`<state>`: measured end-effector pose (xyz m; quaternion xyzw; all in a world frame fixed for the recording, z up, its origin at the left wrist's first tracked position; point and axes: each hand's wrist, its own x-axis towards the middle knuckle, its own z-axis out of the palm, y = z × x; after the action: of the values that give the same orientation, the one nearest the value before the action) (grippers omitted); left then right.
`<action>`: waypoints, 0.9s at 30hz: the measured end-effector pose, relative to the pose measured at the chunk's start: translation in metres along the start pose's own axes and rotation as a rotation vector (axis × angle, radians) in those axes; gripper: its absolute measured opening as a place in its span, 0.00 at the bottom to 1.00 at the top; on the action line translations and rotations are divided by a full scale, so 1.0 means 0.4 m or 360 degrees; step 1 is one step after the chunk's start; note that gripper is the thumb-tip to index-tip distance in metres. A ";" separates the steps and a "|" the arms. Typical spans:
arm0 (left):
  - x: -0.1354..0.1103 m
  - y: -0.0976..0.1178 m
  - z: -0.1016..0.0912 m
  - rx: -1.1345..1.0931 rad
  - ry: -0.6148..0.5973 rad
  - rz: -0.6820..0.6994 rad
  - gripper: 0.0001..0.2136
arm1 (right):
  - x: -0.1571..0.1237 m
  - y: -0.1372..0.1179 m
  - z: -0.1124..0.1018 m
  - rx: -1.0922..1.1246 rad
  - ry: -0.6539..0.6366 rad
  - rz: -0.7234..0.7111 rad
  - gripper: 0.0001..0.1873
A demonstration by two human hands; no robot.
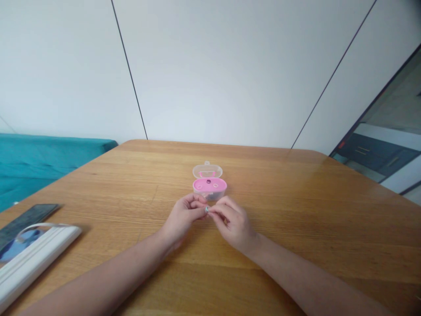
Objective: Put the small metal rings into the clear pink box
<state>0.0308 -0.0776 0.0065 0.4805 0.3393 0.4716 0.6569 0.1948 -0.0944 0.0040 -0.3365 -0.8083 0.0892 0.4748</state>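
Observation:
My left hand (186, 215) and my right hand (235, 221) meet above the wooden table, fingertips together. Pinched between them is a small pale-green and white band (207, 210), like a little hair tie; the fingers cover most of it. Just beyond my fingers stands a clear oval plastic box (219, 194) with its hinged lid (207, 170) tipped back. A pink insert (205, 186) fills the top of the box. On it lie a dark loop (208, 181), a pale yellowish loop (215, 185) and a pink loop (199, 187).
At the left edge of the wooden table (296, 210) lie a dark phone-like slab (36, 215) and a long white object (42, 254) with a curved strap and a blue picture. A teal sofa (52, 153) stands to the left; a white panelled wall (210, 74) rises behind.

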 end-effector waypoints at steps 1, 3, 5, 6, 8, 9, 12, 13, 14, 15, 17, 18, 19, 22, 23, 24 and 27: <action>0.000 0.000 0.000 0.0001 -0.0003 -0.0001 0.09 | 0.001 0.000 -0.001 0.0003 -0.0013 0.0007 0.07; 0.000 -0.001 0.000 0.0013 -0.0004 0.0011 0.10 | 0.003 0.000 -0.002 0.0017 -0.0039 0.0024 0.07; 0.001 -0.001 0.000 0.0034 -0.0007 0.0030 0.10 | 0.005 0.000 -0.002 0.0055 -0.0055 0.0051 0.07; 0.002 0.000 -0.001 0.0050 -0.0011 0.0039 0.10 | 0.006 0.001 -0.003 0.0083 -0.0061 0.0072 0.06; 0.006 0.004 -0.003 0.0110 -0.0006 0.0055 0.11 | 0.011 0.005 -0.004 0.0137 -0.0053 0.0125 0.05; 0.008 0.007 -0.005 0.0156 0.0003 0.0065 0.12 | 0.015 0.009 -0.006 0.0151 -0.0024 0.0155 0.05; 0.012 0.010 -0.010 0.0340 -0.0034 0.0096 0.10 | 0.036 0.032 -0.014 0.0108 0.0155 0.0256 0.04; 0.012 0.008 -0.010 0.0419 -0.0082 0.0098 0.09 | 0.045 0.043 -0.016 0.0075 0.0211 0.0286 0.04; 0.009 0.003 -0.008 0.0509 -0.0144 0.0094 0.08 | 0.056 0.055 -0.018 0.0041 0.0252 0.0307 0.04; 0.006 -0.003 -0.004 0.0607 -0.0205 0.0087 0.07 | 0.067 0.068 -0.019 0.0004 0.0281 0.0317 0.05; -0.003 -0.017 0.009 0.0826 -0.0288 0.0083 0.05 | 0.088 0.095 -0.018 -0.0085 0.0276 0.0309 0.05; -0.007 -0.025 0.016 0.0930 -0.0314 0.0093 0.05 | 0.097 0.107 -0.017 -0.0134 0.0243 0.0307 0.05; -0.012 -0.031 0.024 0.1023 -0.0340 0.0108 0.04 | 0.104 0.118 -0.014 -0.0187 0.0205 0.0303 0.05; -0.020 -0.043 0.040 0.1198 -0.0407 0.0147 0.05 | 0.115 0.137 -0.005 -0.0359 0.0138 0.0330 0.05; -0.021 -0.045 0.043 0.1224 -0.0421 0.0154 0.05 | 0.116 0.139 -0.002 -0.0405 0.0125 0.0349 0.04; -0.022 -0.046 0.045 0.1240 -0.0430 0.0159 0.05 | 0.116 0.139 0.000 -0.0441 0.0112 0.0371 0.04; -0.021 -0.045 0.046 0.1260 -0.0424 0.0174 0.05 | 0.116 0.137 0.006 -0.0486 0.0090 0.0436 0.03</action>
<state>0.0499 -0.0931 -0.0049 0.7699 0.3804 0.2727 0.4338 0.2030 -0.0233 0.0102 -0.5136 -0.7456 0.0199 0.4242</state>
